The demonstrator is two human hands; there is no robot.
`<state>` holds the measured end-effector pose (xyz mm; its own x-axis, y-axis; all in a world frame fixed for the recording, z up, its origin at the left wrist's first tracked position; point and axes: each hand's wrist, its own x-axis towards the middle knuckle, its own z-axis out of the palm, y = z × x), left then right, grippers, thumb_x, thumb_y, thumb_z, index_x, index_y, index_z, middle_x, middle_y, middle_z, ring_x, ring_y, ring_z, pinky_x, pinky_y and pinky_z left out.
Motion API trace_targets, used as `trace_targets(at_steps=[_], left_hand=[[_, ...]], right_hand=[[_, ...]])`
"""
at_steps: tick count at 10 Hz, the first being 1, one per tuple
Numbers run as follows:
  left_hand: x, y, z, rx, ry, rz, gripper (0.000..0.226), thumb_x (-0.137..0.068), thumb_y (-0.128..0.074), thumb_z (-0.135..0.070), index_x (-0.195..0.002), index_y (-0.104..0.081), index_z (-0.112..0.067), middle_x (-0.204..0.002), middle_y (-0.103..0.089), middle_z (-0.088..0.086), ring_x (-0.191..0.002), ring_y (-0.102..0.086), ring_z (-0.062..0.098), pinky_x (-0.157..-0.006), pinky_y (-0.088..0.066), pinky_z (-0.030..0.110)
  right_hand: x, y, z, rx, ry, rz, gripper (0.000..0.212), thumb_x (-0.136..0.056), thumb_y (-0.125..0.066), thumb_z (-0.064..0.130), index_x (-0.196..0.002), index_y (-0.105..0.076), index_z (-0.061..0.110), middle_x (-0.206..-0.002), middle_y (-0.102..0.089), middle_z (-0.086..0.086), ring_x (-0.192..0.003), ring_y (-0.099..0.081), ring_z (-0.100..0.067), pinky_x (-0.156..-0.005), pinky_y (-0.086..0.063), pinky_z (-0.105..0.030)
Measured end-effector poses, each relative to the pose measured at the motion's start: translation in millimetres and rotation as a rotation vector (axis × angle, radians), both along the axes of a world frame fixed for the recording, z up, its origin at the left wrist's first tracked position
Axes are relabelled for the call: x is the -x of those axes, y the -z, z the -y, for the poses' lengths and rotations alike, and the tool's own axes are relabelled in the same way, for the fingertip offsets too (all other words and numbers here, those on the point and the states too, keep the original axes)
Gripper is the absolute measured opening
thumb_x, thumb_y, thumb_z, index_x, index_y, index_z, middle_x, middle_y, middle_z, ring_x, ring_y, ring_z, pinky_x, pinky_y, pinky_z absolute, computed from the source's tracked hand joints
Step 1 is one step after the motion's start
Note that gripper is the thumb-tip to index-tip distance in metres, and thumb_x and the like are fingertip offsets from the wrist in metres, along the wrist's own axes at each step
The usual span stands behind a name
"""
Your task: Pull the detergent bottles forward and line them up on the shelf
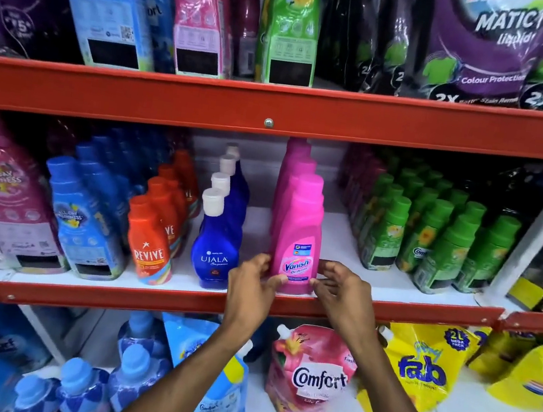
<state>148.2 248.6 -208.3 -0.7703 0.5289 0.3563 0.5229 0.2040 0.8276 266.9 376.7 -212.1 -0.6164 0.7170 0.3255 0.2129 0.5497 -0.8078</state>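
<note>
A pink Vanish bottle [298, 240] stands upright at the front edge of the middle shelf [182, 299], first in a row of several pink bottles running back. My left hand [253, 283] touches its lower left side with thumb and fingers. My right hand [338, 287] touches its lower right side, so both hands clasp the bottle's base. To the left stands a row of blue Ujala bottles [216, 247] with white caps, the front one near the edge.
Orange Revive bottles [151, 245] and blue and pink softener bottles fill the shelf's left. Green bottles [431, 240] crowd the right. A gap of bare white shelf lies beside the pink row. Below sit a pink Comfort pouch [307, 373] and yellow Fab pouches [421, 367].
</note>
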Motion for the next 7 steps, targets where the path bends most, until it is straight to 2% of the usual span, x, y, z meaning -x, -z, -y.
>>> trace_targets(at_steps=[2, 5, 6, 7], left_hand=[[-2, 0, 2, 0.001, -0.015, -0.005, 0.032, -0.082, -0.081, -0.018, -0.111, -0.069, -0.011, -0.103, -0.079, 0.003, -0.088, -0.073, 0.008, -0.085, -0.061, 0.030], [-5, 0, 3, 0.017, -0.020, -0.011, 0.032, -0.086, -0.078, -0.018, -0.115, -0.068, -0.010, -0.105, -0.079, 0.004, -0.090, -0.073, 0.010, -0.086, -0.062, 0.032], [-7, -1, 5, 0.004, -0.007, 0.016, 0.038, -0.084, -0.080, -0.021, -0.119, -0.067, -0.010, -0.110, -0.077, 0.005, -0.094, -0.073, 0.010, -0.089, -0.061, 0.033], [-9, -11, 13, -0.067, -0.032, -0.051, 0.050, -0.083, -0.082, -0.026, -0.128, -0.063, -0.013, -0.121, -0.073, 0.003, -0.105, -0.070, 0.012, -0.096, -0.058, 0.035]], right_hand=[[-1, -4, 4, 0.034, -0.017, 0.002, 0.035, -0.086, -0.076, 0.016, -0.120, -0.068, 0.015, -0.105, -0.078, 0.002, -0.087, -0.073, -0.007, -0.083, -0.061, -0.026], [-1, -6, 5, 0.031, -0.021, 0.013, 0.037, -0.086, -0.077, 0.019, -0.122, -0.068, 0.015, -0.106, -0.078, 0.003, -0.088, -0.072, -0.003, -0.083, -0.061, -0.023], [-3, -5, 2, 0.080, -0.047, -0.009, 0.040, -0.085, -0.078, 0.019, -0.123, -0.067, 0.014, -0.111, -0.077, 0.001, -0.089, -0.072, -0.003, -0.081, -0.062, -0.023], [-15, -5, 1, 0.169, 0.083, -0.268, 0.036, -0.082, -0.080, 0.020, -0.116, -0.067, 0.024, -0.115, -0.074, -0.001, -0.084, -0.073, -0.004, -0.072, -0.058, -0.017]])
